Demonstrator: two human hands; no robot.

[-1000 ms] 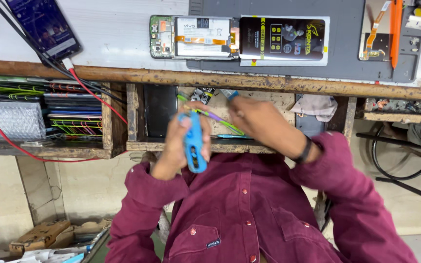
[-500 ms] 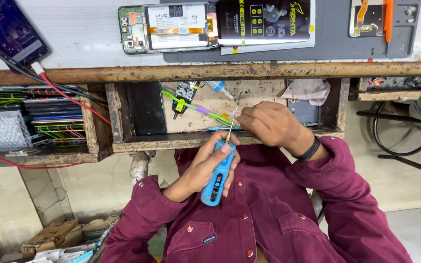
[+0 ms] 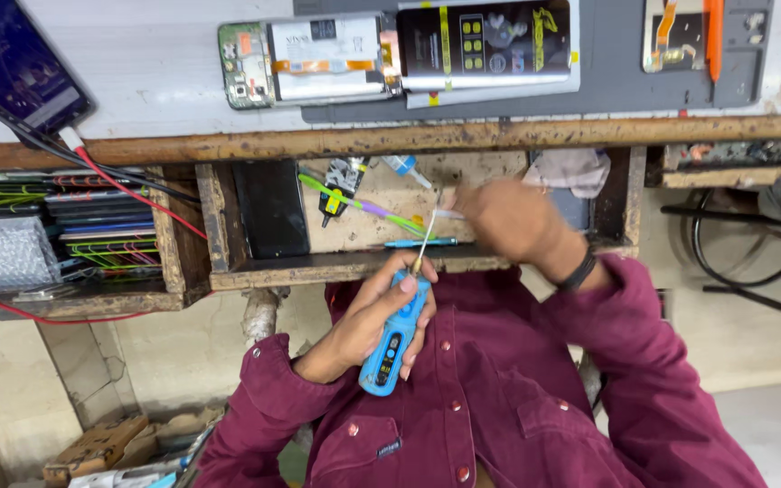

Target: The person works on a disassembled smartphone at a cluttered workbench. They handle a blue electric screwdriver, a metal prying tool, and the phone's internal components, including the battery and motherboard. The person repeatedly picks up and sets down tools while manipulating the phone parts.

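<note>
One pale grey worktop (image 3: 155, 81) with a worn wooden front edge fills the top of the frame. Below it, one maroon button-up shirt (image 3: 499, 398) covers the lower centre and lower right. One dark grey rubber mat (image 3: 607, 90) lies at upper centre and right of the worktop. One open wooden drawer (image 3: 318, 267) sits at the centre, under the worktop's edge. On the mat's left edge, at top centre, lies one opened phone with its white battery and green circuit board showing (image 3: 318, 61), and just right of it one black glossy phone back cover with yellow marks (image 3: 490, 41). One dark-screened phone (image 3: 11, 63) lies at upper left, with a red and a white cable running from it.

Two hands show. The right hand (image 3: 503, 217), blurred, is closed over the drawer at centre right, pinching the far end of one thin pale wire (image 3: 427, 237). The left hand (image 3: 368, 316), just below the drawer's front, has its grip wrapped around one blue pen-shaped electric tool (image 3: 393, 348), thumb on its upper end. The wire runs from the tool's tip up to the right hand. One teal pen (image 3: 419, 242) lies in the drawer.
</note>
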